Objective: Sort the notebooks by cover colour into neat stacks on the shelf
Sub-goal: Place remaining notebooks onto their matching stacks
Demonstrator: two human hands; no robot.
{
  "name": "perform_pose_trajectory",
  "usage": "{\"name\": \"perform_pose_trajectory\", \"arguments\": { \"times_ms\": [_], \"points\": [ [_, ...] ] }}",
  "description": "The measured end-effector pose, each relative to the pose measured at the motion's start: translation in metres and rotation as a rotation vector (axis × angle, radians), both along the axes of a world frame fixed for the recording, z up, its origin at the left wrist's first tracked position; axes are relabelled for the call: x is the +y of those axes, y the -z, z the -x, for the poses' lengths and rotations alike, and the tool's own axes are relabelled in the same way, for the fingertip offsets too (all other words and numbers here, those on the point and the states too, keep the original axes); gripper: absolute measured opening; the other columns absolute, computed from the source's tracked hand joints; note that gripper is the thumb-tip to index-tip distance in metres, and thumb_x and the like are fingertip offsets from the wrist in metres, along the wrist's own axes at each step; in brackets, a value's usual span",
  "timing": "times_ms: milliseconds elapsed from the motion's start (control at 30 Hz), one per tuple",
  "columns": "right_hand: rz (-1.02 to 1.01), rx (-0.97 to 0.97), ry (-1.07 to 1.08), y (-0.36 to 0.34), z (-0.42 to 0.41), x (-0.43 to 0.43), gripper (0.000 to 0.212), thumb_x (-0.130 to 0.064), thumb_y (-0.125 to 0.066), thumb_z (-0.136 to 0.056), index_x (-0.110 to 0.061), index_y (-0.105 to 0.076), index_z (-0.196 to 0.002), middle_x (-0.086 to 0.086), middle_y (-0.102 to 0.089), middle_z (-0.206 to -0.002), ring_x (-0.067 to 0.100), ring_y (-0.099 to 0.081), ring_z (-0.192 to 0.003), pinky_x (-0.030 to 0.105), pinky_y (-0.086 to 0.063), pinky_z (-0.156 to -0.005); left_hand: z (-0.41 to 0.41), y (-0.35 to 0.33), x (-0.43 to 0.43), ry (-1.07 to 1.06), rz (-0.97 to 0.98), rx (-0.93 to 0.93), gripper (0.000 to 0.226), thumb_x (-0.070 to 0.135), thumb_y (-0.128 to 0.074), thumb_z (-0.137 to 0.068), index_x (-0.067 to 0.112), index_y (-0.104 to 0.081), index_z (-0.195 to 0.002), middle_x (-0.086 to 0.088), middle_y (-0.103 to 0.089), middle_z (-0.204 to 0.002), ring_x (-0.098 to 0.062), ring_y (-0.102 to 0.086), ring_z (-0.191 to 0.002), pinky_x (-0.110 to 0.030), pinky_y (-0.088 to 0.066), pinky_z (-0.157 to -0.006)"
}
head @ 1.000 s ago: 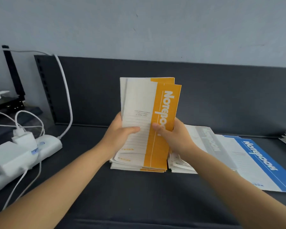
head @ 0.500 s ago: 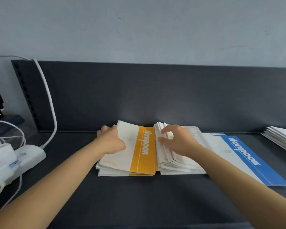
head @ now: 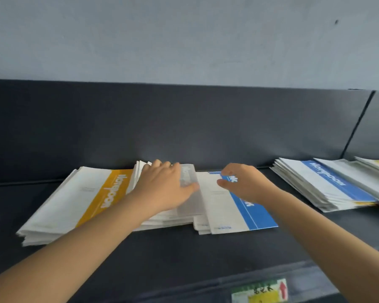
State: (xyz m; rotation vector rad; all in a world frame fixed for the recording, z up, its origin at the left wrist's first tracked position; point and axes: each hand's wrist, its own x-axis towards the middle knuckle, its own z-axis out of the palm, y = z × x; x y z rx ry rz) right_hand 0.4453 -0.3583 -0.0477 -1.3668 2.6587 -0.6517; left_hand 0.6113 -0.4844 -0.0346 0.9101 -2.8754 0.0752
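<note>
Three stacks sit side by side on the shelf (head: 184, 254), close against its dark back panel (head: 162, 123). On the left is the orange stack (head: 85, 197), its top cover white with an orange band. Touching its right side is the grey stack (head: 188, 206), and the left hand (head: 164, 189) lies flat on top of it, fingers straight and reaching to the far edge, thumb spread out to the right. The page edges fan a little at the far left corner by the fingertips.

Next along is the blue stack (head: 239, 211), butted up to the grey one, its top notebook skewed slightly off the ones below. The right hand (head: 247, 184) is over its far end, fingers bent, thumb pointing left. Whether it is pinching the cover or only hovering, I cannot tell.

Well apart to the right is another pile (head: 328, 186), looser, with a blue cover showing and grey ones overlapping it, running out of view. A green and yellow label (head: 260, 291) with a red arrow sits on the shelf's front lip.
</note>
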Motion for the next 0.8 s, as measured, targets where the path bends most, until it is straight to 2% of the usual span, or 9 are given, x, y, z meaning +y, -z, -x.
{"name": "perform_pose_trajectory", "arguments": {
  "times_ms": [100,233,367,433,500,600,667,733,800],
  "points": [
    [-0.092,0.128,0.019,-0.004,0.037,0.040,0.039,-0.044,-0.056,-0.091,-0.019,-0.055,-0.122,0.000,-0.059,-0.121,0.020,-0.057,-0.106,0.031,-0.046,-0.086,0.046,0.006,0.038,0.028,-0.024,0.014,0.074,0.072,-0.031,-0.089,0.016,-0.045,-0.135,-0.002,-0.050,-0.139,-0.025,-0.039,-0.130,-0.038,-0.031,-0.104],
    [-0.143,0.215,0.063,-0.008,0.092,0.094,0.045,-0.049,-0.054,-0.090,-0.020,-0.053,-0.124,0.002,-0.057,-0.123,0.022,-0.052,-0.113,0.031,-0.042,-0.088,0.112,0.012,0.089,0.034,-0.058,0.029,0.072,0.074,-0.031,-0.088,0.017,-0.050,-0.128,-0.001,-0.056,-0.130,-0.025,-0.044,-0.124,-0.036,-0.034,-0.099],
    [-0.261,0.268,0.178,-0.007,0.148,0.138,0.055,-0.055,-0.047,-0.092,-0.013,-0.048,-0.128,0.006,-0.058,-0.121,0.026,-0.052,-0.115,0.034,-0.041,-0.084,0.173,0.015,0.136,0.029,-0.301,0.083,0.071,0.070,-0.038,-0.090,0.017,-0.046,-0.137,0.001,-0.051,-0.139,-0.021,-0.041,-0.130,-0.035,-0.038,-0.101],
    [-0.313,0.195,0.197,-0.004,0.166,0.153,0.058,-0.055,-0.039,-0.095,-0.012,-0.042,-0.133,0.007,-0.057,-0.125,0.027,-0.051,-0.117,0.034,-0.040,-0.082,0.198,0.018,0.150,0.004,-0.486,0.140,0.072,0.068,-0.043,-0.089,0.019,-0.042,-0.142,0.002,-0.048,-0.143,-0.020,-0.044,-0.130,-0.036,-0.041,-0.102],
    [-0.347,0.100,0.152,0.000,0.174,0.160,0.052,-0.046,-0.033,-0.099,-0.009,-0.040,-0.135,0.011,-0.054,-0.130,0.030,-0.050,-0.118,0.035,-0.039,-0.084,0.217,0.021,0.161,-0.025,-0.634,0.195,0.070,0.066,-0.048,-0.088,0.020,-0.043,-0.142,0.004,-0.051,-0.139,-0.017,-0.051,-0.123,-0.034,-0.044,-0.097],
    [-0.289,0.028,0.065,0.002,0.177,0.159,0.038,-0.022,-0.030,-0.102,-0.005,-0.044,-0.132,0.015,-0.053,-0.127,0.034,-0.053,-0.111,0.036,-0.042,-0.086,0.239,0.023,0.171,-0.049,-0.796,0.304,0.037,0.052,-0.055,-0.091,0.023,-0.058,-0.113,0.007,-0.061,-0.113,-0.012,-0.056,-0.096,-0.027,-0.042,-0.077],
    [-0.180,-0.088,0.033,0.001,0.178,0.156,0.038,-0.018,-0.033,-0.100,-0.013,-0.042,-0.137,0.013,-0.056,-0.125,0.032,-0.055,-0.112,0.033,-0.042,-0.086,0.248,0.023,0.173,-0.047,-0.846,0.399,0.018,0.039,-0.059,-0.092,0.022,-0.063,-0.099,0.004,-0.066,-0.100,-0.012,-0.059,-0.085,-0.026,-0.043,-0.067],
    [-0.117,-0.203,-0.023,-0.001,0.183,0.152,0.041,-0.016,-0.037,-0.100,-0.018,-0.041,-0.141,0.010,-0.054,-0.132,0.028,-0.054,-0.115,0.030,-0.039,-0.089,0.251,0.025,0.168,-0.080,-0.903,0.472,0.015,0.025,-0.063,-0.090,0.018,-0.065,-0.102,-0.001,-0.069,-0.101,-0.016,-0.062,-0.090,-0.026,-0.045,-0.064],
    [-0.049,-0.295,-0.040,-0.002,0.189,0.151,0.040,-0.016,-0.041,-0.100,-0.017,-0.045,-0.140,0.009,-0.052,-0.136,0.020,-0.050,-0.103,0.026,-0.036,-0.087,0.250,0.026,0.160,-0.139,-0.983,0.542,0.026,0.014,-0.066,-0.088,0.011,-0.064,-0.113,-0.005,-0.069,-0.108,-0.020,-0.064,-0.096,-0.028,-0.049,-0.066]
  ]
}}
